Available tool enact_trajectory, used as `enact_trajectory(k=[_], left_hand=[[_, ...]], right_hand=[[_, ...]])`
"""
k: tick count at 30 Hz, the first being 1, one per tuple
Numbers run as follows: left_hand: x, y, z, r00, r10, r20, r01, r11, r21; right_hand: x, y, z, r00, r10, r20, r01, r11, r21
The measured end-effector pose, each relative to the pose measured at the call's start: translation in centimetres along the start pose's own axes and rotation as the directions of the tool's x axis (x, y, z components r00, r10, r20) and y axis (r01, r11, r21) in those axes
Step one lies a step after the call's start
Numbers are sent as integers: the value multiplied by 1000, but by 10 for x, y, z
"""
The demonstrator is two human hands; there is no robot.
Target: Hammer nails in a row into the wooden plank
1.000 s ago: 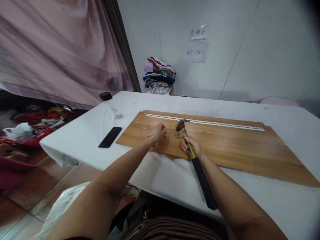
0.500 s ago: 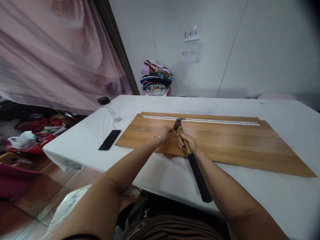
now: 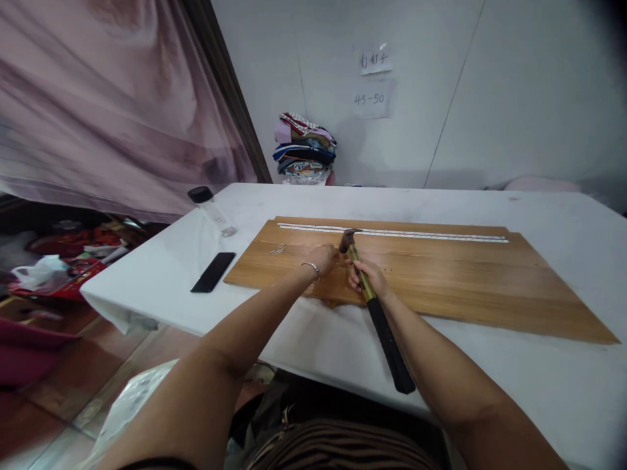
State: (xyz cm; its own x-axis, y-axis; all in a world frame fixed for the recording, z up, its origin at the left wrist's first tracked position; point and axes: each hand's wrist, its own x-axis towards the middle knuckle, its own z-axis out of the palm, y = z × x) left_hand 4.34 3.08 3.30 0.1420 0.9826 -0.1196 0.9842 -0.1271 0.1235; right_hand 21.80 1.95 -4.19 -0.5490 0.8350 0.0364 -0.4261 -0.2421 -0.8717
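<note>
Right hand point(image 3: 371, 277) wrapped round hammer point(image 3: 384, 333); left hand point(image 3: 323, 257) toward board's point(image 3: 465, 281) left end, grip unclear. Nails point(image 3: 279, 249) near left edge loose, undriven; can't tell if any are in.

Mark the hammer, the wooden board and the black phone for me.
Hammer point(image 3: 381, 320): head view, upper part of the black grip.
Wooden board point(image 3: 450, 277): head view, bare surface right of the hammer.
Black phone point(image 3: 213, 272): head view, middle of its upward face.

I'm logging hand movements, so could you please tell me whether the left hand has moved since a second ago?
Yes: judged against the wooden board, the left hand has moved right, away from the nails lying on it.
</note>
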Motion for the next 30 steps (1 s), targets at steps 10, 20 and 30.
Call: enact_trajectory(k=[10,20,30], left_hand=[[5,10,-1,998,10,58,-13,999,41],[6,6,-13,999,16,52,-21,995,100],[4,3,-4,998,32,50,-37,994,106]], right_hand=[[-1,-3,4,1000,-9,-12,9,1000,-23],[0,-1,2,1000,-2,-1,2,1000,-14],[0,0,0,1000,0,-4,0,1000,-25]])
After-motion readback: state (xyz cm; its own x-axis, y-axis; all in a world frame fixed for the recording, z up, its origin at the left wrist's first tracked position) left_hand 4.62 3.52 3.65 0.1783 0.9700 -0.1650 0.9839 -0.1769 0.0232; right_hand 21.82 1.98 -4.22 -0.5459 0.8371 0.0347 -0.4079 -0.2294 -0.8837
